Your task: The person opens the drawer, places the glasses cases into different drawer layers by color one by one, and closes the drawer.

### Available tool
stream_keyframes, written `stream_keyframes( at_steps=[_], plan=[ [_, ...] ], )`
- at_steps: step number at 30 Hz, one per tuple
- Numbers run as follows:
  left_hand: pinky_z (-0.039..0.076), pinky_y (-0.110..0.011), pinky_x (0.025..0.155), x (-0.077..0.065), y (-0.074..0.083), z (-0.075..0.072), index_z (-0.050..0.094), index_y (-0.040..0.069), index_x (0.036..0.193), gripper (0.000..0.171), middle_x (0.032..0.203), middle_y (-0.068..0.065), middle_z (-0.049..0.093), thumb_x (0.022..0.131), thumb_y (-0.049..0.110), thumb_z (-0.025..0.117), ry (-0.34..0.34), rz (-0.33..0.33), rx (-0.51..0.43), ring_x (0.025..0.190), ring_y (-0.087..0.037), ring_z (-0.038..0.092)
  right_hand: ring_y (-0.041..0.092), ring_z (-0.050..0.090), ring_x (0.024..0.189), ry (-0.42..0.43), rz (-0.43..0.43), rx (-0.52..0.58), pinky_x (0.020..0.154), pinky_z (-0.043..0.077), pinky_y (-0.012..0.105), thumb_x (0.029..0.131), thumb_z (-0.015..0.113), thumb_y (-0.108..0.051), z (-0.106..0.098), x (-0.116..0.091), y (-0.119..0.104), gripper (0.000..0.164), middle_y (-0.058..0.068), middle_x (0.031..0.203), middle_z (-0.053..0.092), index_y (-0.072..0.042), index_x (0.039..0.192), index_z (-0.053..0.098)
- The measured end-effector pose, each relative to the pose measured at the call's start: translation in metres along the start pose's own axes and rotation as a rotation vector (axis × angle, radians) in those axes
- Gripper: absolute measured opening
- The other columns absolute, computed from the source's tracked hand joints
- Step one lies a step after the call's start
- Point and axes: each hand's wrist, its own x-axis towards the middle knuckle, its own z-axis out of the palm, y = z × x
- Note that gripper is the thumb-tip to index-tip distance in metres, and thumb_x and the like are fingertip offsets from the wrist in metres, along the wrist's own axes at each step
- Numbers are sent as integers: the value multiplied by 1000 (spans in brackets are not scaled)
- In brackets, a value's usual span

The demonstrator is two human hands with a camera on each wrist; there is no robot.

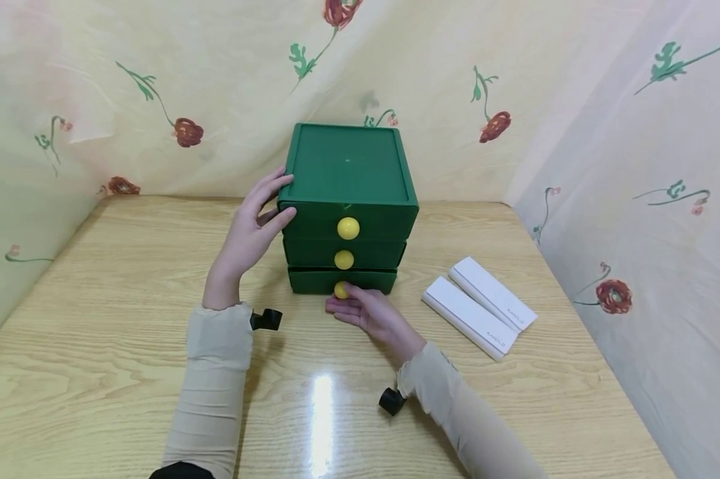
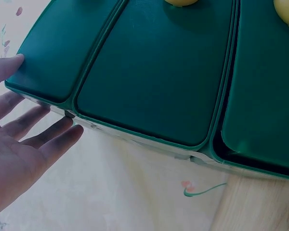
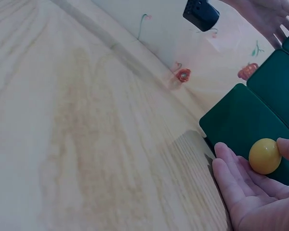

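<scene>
A green three-drawer box [image 1: 351, 166] stands on the table against the cloth backdrop, each drawer with a round yellow knob. My left hand [image 1: 255, 223] rests at its upper left front corner. In the left wrist view, the thumb [image 2: 14, 67] touches the top drawer's front while the straight fingers lie along the side. Low at the front, my right hand [image 1: 372, 316] pinches the bottom drawer's yellow knob [image 3: 265, 156] between thumb and forefinger; the other fingers extend below it. The bottom drawer [image 1: 312, 281] stands slightly out, with a dark gap along its top edge.
Two white oblong boxes [image 1: 470, 318] [image 1: 493, 293] with small lettering lie side by side on the wooden table [image 1: 126, 319], right of the drawer box. Flower-printed cloth [image 1: 234, 86] hangs behind and on both sides. Black wrist cameras [image 1: 267, 319] sit at both cuffs.
</scene>
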Motion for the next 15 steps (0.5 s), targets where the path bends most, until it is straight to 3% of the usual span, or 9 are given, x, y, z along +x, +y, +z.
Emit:
stream_keyframes(
  at_steps=[8,15],
  plan=[
    [33,-55,114,0,0,-2,44,11,146,48,160,0,27,99,13,55,-2,-1,5,145,-25,30,16,68,104,-29,-12,-49,94,54,31,104,44,-24,3,-7,6,41,6,106,70,6,133,47],
    [34,-55,113,0,1,0,43,11,146,48,159,0,27,99,13,55,-8,1,13,145,-25,30,15,68,103,-14,-11,-76,94,54,29,104,45,-27,4,-16,13,44,8,110,70,7,133,47]
  ],
)
